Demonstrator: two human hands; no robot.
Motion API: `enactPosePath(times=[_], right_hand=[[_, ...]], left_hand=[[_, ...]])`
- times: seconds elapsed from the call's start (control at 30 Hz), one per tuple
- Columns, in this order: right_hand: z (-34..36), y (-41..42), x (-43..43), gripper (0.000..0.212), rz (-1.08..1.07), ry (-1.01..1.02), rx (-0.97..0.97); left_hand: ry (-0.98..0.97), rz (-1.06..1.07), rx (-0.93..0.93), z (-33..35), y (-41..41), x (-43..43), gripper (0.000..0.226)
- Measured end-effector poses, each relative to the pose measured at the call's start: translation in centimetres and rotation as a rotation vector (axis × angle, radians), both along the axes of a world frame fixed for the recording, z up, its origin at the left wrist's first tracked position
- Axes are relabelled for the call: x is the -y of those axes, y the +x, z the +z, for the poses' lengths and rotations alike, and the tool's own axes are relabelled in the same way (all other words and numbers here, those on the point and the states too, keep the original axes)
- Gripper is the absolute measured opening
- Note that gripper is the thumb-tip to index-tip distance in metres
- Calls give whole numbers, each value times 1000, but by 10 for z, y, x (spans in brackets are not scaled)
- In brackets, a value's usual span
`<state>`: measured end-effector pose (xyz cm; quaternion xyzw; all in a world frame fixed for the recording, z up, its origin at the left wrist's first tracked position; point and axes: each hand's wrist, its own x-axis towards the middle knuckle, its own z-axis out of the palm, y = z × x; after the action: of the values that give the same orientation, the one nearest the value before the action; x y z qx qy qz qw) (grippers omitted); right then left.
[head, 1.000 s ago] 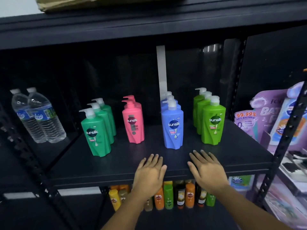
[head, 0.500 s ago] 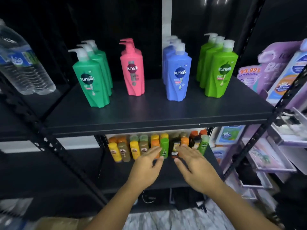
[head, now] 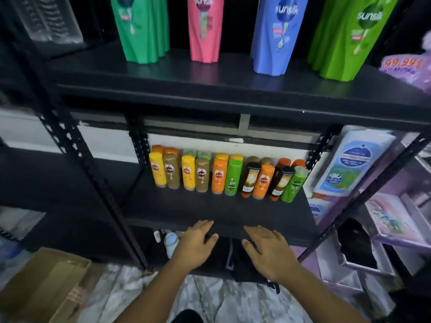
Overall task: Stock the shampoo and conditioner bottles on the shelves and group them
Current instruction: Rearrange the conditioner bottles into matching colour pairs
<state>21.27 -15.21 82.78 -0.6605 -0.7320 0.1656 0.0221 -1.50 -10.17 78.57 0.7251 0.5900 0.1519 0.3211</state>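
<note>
On the upper shelf stand large pump bottles in groups: dark green, pink, blue and light green. The lower shelf carries a row of small bottles at its back: yellow, brown, orange, green, black and others behind them. My left hand and my right hand hover flat at the lower shelf's front edge, fingers spread, holding nothing.
An open cardboard box sits on the marbled floor at lower left. Purple refill pouches and boxed goods fill the rack at right. Water bottles stand at upper left. Black perforated uprights frame the shelves.
My view has tilted down from the upper shelf to the lower one. Both hands dropped from the upper shelf's edge to the lower shelf's front edge, still empty.
</note>
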Motion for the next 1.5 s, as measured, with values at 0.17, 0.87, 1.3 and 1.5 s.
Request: enactPosePath(times=[0.17, 0.87, 1.3, 1.5], right_hand=[[-84, 31, 2, 65, 52, -8, -11], [-112, -14, 2, 66, -120, -106, -305], [-128, -26, -17, 81, -108, -82, -322], [-120, -54, -55, 62, -103, -12, -199]], left_hand=[[52, 103, 87, -63, 30, 16, 53], [-69, -11, -4, -88, -45, -28, 55], [-87, 5, 64, -98, -45, -49, 57], [45, -91, -88, -83, -60, -84, 58]])
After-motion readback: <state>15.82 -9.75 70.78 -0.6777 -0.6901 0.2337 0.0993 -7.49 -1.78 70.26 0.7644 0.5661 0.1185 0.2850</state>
